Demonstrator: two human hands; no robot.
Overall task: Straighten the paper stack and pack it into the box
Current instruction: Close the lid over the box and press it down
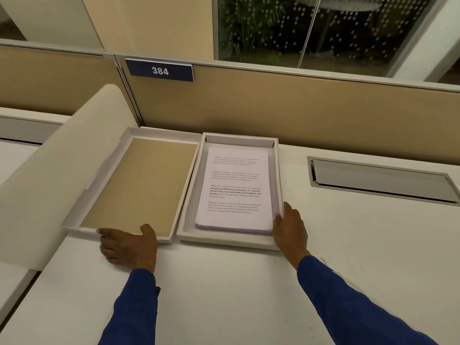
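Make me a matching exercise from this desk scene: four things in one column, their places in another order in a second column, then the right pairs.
Things:
1. paper stack
2. box lid
3. left hand
4. number sign

Places:
A. on the partition wall behind the desk
B. at the near edge of the lid
C. inside the box, printed side up
D. open side up, to the left of the box

Pairs: 1-C, 2-D, 3-B, 4-A
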